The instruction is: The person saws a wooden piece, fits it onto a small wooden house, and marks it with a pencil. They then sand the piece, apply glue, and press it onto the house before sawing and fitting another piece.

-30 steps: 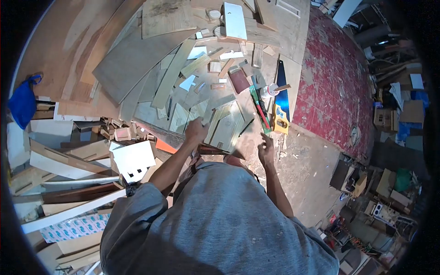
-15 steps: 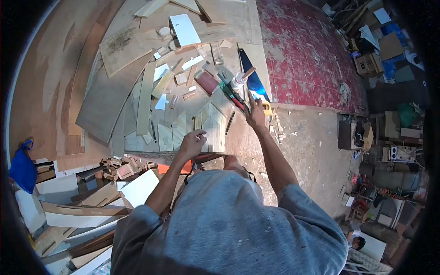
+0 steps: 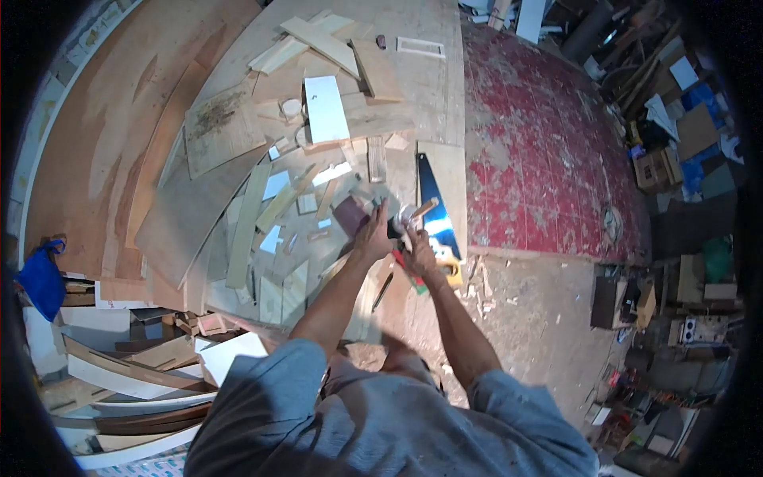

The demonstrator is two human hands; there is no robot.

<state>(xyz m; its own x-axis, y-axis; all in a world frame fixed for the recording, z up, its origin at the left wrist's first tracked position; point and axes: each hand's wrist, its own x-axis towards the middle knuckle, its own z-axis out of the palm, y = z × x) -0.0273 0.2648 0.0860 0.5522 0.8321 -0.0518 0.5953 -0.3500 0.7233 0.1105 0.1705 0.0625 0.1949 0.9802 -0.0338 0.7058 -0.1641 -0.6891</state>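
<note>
From my remote post I noted the white container [image 3: 407, 215] near the bench's [image 3: 439, 87] right edge, presumably set there for easy reach, the left hand [image 3: 373, 238] beside it, the right hand [image 3: 421, 255] at its near side, either grip's closure indiscernible.

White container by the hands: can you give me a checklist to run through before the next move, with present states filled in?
1. Right hand at the white container: ok.
2. Firm grip on the container: cannot tell; the fingers are blurred and partly hidden.
3. Left hand free: cannot tell; it is beside the reddish-brown block.
4. Wooden stick in view at the container: ok.
5. Saw well away from the hands: not ok; it lies close beside the right hand.
</note>
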